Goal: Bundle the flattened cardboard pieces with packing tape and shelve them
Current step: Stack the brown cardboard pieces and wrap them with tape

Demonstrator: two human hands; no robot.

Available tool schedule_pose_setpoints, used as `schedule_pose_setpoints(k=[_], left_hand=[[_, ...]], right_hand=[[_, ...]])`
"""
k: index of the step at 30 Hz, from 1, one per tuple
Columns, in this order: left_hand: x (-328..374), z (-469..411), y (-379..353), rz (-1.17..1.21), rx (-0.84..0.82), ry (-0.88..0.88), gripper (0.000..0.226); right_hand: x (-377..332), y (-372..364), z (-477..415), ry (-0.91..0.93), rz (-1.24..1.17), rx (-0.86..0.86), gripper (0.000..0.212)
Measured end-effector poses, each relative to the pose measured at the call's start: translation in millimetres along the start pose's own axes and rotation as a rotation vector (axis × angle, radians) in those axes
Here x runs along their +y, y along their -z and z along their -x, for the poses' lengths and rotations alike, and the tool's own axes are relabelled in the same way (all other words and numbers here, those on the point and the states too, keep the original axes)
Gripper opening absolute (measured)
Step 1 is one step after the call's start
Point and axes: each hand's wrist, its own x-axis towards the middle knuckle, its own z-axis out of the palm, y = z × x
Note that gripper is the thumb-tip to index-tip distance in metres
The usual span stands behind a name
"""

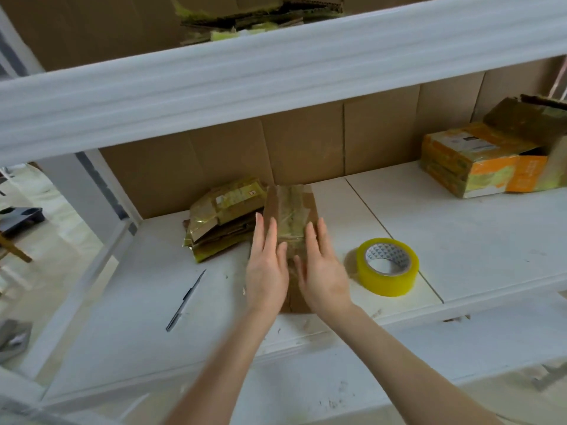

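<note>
Storage or packing corner, stockroom type. White shelving unit (460, 240), deep boards, scuffed and smudged; upper shelf rail (276, 72) crosses the top of the view. Brown corrugated sheets (306, 142) line the back of the bay.

On the lower board:
- roll of yellowish packing tape (387, 266)
- slim grey cutter or pen (185, 297), cannot tell which
- taped bundle of flattened cardboard (224, 216)
- orange printed cartons (478, 167), tape-wrapped, far right

More torn cardboard (245, 23) stacked on the shelf above. Left of the unit: pale floor (46, 240) and a wooden furniture leg (15, 250).
</note>
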Motion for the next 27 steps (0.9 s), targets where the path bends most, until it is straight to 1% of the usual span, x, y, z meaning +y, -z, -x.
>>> schedule_pose_setpoints(k=[3,5,7,8,10,12,14,17,20,21,22,24,25,26,27], left_hand=[[-10,-1,-2,0.018,-0.042,0.179,0.068],[-18,-7,-1,-0.015,-0.074,0.233,0.079],[-25,-15,0,-0.062,-0.086,0.251,0.083],[-28,-18,1,-0.074,-0.082,0.244,0.081],[-34,-19,3,-0.046,-0.063,0.192,0.071],[-42,-16,5,0.027,-0.043,0.136,0.057],[-48,-11,3,0.100,-0.033,0.140,0.048],[-45,-5,-2,0.184,-0.007,0.193,0.044],[-40,-2,-2,0.223,-0.023,0.232,0.045],[-39,-2,-1,0.207,-0.049,0.222,0.049],[-38,-4,0,0.171,-0.086,0.215,0.057],[-34,-10,-1,0.053,-0.164,0.237,0.079],[-32,-12,-2,-0.006,-0.181,0.256,0.085],[-31,-14,-3,-0.050,-0.179,0.269,0.087],[-31,-16,-3,-0.082,-0.163,0.268,0.084]], right_hand=[[1,-9,-5,-0.130,-0.051,-0.009,0.069],[6,-11,-13,-0.168,-0.037,0.022,0.074],[10,-11,-23,-0.187,0.039,0.077,0.079],[13,-9,-27,-0.173,0.072,0.091,0.078],[20,-7,-31,-0.131,0.086,0.091,0.071],[29,-7,-31,-0.110,0.033,0.070,0.059],[35,-11,-27,-0.098,-0.028,0.059,0.050],[34,-15,-23,-0.085,-0.051,0.072,0.046],[35,-11,-22,-0.144,-0.142,0.027,0.047],[34,-9,-21,-0.154,-0.150,-0.008,0.050],[33,-6,-21,-0.149,-0.120,-0.037,0.058],[26,-4,-23,-0.140,0.014,-0.047,0.087],[22,-5,-25,-0.143,0.091,-0.030,0.096],[21,-7,-28,-0.144,0.159,-0.016,0.096],[21,-8,-31,-0.141,0.217,-0.011,0.088]])
